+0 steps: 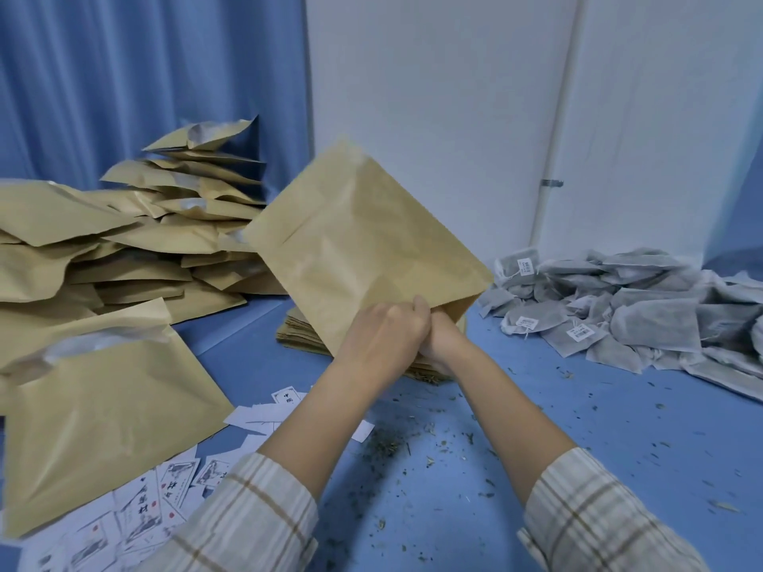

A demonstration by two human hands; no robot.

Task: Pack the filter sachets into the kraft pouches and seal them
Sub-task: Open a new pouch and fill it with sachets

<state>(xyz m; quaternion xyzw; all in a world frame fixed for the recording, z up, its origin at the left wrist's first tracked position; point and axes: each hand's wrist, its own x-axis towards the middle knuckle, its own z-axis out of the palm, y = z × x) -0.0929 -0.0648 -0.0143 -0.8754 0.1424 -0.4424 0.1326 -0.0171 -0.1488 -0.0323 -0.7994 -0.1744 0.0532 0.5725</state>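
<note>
The job looks to be well under way but far from over, judging by the two heaps: on the left a big, loose pile of tan kraft paper pouches sprawls over the blue table, several with mouths gaping to show a silvery lining, so whether they are filled or sealed cannot be told; on the right a mound of grey mesh filter sachets with white barcode tags waits against the wall, well apart from the hands, and that mound suggests plenty of packing is left. In the middle, one flat tan kraft pouch is held up off the table, tilted with its closed end raised toward the wall and its mouth pointing down toward the person. The left hand pinches the near edge of that mouth with curled fingers, while the right hand sits just beside and partly behind it, seemingly reaching into or gripping the opening; its fingers are hidden, so its hold cannot be told. The pouch looks creased, thin and empty, with no bulge. Under it lies a low stack of flat kraft pouches. Printed white paper slips and dry herb crumbs litter the near tabletop.
</note>
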